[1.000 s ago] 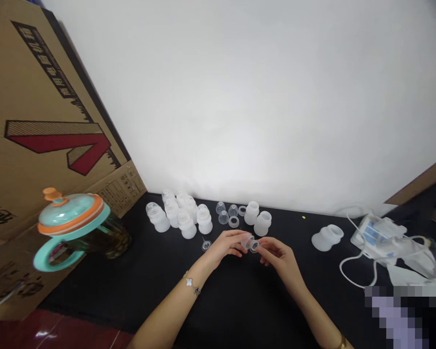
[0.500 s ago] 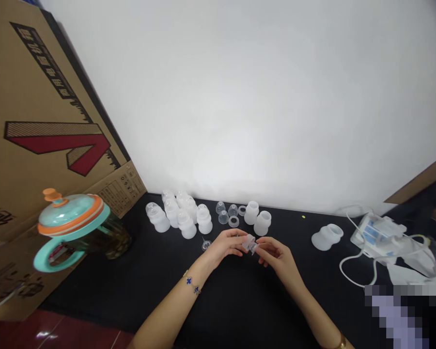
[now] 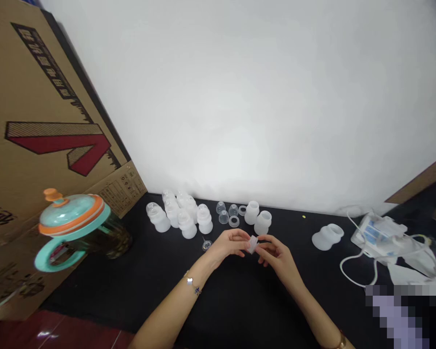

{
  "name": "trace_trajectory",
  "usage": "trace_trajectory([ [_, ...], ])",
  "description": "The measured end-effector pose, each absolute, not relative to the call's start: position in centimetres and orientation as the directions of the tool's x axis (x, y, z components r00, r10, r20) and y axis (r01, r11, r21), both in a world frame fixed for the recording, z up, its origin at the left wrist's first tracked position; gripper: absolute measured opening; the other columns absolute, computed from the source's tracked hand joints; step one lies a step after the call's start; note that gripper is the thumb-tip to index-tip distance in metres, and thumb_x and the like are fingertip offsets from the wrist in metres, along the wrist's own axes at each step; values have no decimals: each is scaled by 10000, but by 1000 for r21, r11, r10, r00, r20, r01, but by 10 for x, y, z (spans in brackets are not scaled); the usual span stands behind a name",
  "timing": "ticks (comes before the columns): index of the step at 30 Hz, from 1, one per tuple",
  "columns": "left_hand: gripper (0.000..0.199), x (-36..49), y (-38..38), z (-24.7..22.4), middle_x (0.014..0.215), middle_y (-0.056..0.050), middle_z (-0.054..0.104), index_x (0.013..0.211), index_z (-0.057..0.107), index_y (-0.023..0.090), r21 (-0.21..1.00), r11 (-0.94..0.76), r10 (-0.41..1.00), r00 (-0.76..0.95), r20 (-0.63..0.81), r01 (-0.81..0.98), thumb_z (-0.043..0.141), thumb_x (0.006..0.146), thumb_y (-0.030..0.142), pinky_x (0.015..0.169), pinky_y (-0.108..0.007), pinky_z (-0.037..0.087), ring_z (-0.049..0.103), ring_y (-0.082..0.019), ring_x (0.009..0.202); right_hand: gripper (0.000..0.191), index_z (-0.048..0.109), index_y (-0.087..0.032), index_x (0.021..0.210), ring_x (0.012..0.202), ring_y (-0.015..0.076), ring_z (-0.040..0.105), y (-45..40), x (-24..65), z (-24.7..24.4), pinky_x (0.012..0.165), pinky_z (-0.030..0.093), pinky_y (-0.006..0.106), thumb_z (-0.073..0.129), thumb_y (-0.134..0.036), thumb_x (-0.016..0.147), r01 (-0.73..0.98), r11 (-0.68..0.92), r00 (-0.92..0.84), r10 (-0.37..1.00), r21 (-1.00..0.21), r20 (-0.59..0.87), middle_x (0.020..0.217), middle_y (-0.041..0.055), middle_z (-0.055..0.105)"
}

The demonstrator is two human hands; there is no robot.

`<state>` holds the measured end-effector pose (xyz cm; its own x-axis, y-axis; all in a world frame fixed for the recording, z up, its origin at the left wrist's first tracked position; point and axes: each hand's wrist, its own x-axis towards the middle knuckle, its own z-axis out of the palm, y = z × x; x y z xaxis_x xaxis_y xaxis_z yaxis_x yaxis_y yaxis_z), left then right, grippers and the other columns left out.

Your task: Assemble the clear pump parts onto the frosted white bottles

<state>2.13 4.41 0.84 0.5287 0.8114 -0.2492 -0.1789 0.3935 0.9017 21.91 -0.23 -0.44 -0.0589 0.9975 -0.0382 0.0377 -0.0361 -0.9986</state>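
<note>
Between my fingertips is a small translucent ribbed bottle collar point(image 3: 253, 244). My left hand point(image 3: 228, 247) pinches it from the left and my right hand point(image 3: 276, 254) from the right; fingers hide part of it, and I cannot tell whether a teat sits inside. Beyond the hands stand two open white baby bottles point(image 3: 263, 223). Beside them lie several clear dome caps point(image 3: 223, 216) and two collar rings point(image 3: 234, 221). A clear teat point(image 3: 207, 245) rests left of my left hand. Farther left, several white bottles with clear caps point(image 3: 186, 225) stand grouped.
One white bottle point(image 3: 325, 237) leans over on the black table point(image 3: 254, 310) at right, near a white cable point(image 3: 343, 271) and plastic packaging point(image 3: 378, 237). A teal-lidded jug point(image 3: 70, 213) stands at left before a large cardboard box point(image 3: 58, 97). A white wall point(image 3: 240, 97) rises behind.
The collar has turned between my fingers and its ribbed side now faces me. The clear part that poked out toward my right fingers no longer shows. Both hands stay in nearly the same place.
</note>
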Motion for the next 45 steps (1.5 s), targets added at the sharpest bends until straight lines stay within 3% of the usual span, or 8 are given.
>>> trace_trajectory([
  [6,438,23,43,10,874,-72,714,924,688,131,919,369,807,537,-245,-136,896,609,354,658,-252,529,660,-154,738,400,653,-189,1049,569,148,618,-2,220,-7,495,448,244,749,-479,791,72,-22,-84,996,-997,-28,814,51,737],
  [13,419,21,42,13,967,-110,715,1001,718,125,915,370,783,584,-215,-159,767,773,473,685,-263,533,690,-187,803,423,662,-175,1038,553,150,602,-1,219,-9,487,436,243,725,-513,791,65,-31,-100,994,-997,-38,730,36,700],
  [22,426,22,44,3,899,-100,743,960,705,125,922,352,797,567,-206,-160,880,647,355,717,-274,543,699,-196,826,440,686,-170,1067,568,160,612,0,221,-12,495,448,256,689,-528,811,67,-18,-99,995,-998,-24,776,55,710],
  [31,338,24,48,-7,833,-82,745,891,732,125,965,261,832,515,-207,-33,830,689,378,690,-266,536,690,-173,759,440,699,-157,985,558,159,602,2,220,-14,485,445,253,664,-568,831,120,-24,-81,996,-992,-34,714,43,679],
  [36,340,24,48,-9,789,-64,726,889,729,126,968,249,832,516,-207,-14,805,712,406,669,-252,516,666,-150,712,455,699,-163,992,564,157,606,2,220,-15,484,453,251,670,-584,823,113,-22,-82,996,-993,-31,740,49,684],
  [45,397,23,44,5,800,-58,700,888,710,133,952,305,822,511,-251,-24,804,696,467,662,-245,504,657,-157,735,517,644,-181,1178,591,144,602,-1,217,-11,472,458,244,663,-569,836,46,-16,-114,993,-999,-21,951,87,694],
])
